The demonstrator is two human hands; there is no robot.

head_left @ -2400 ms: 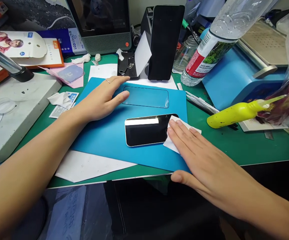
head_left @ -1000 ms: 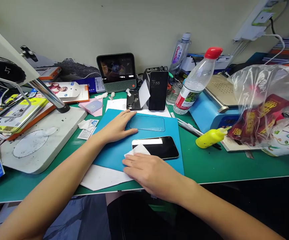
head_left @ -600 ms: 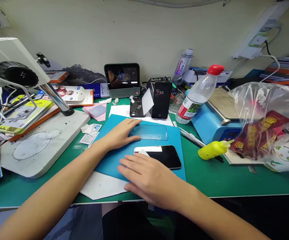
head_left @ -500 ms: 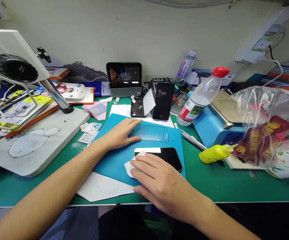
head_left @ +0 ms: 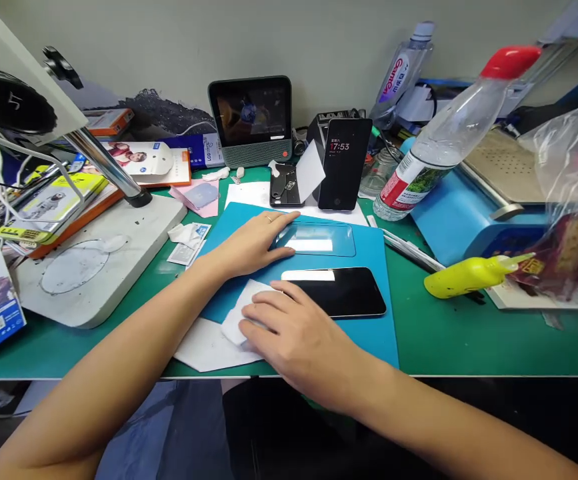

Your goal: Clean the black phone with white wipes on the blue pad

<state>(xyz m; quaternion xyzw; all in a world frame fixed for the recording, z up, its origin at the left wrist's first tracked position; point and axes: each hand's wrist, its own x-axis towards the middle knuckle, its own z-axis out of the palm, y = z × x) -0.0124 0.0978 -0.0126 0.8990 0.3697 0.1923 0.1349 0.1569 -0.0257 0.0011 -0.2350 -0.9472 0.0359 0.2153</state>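
My left hand (head_left: 263, 245) lies on the blue mat (head_left: 369, 340) with its fingers apart. Its thumb and fingertips touch the left end of a clear glass panel (head_left: 341, 241) with a thin dark outline. My right hand (head_left: 293, 327) grips a folded white wipe (head_left: 236, 313) near the mat's lower left edge. Just beyond that hand lies a phone (head_left: 353, 297), black screen up, with a white reflection along its upper left. A white sheet (head_left: 209, 347) sticks out from under the mat, and the wipe is over it.
On the left stands a microscope base (head_left: 93, 287) with a metal post. Behind the mat are a standing phone (head_left: 346, 163), a smart display (head_left: 253, 123) and an opened black phone part (head_left: 286, 183). On the right are a red-capped bottle (head_left: 433, 160), a yellow squeeze bottle (head_left: 461, 277) and a blue machine (head_left: 449, 213).
My right hand has drawn the wipe left, off the phone's left end, toward the mat's lower left edge. My left hand stays at the glass panel. The camera view has shifted.
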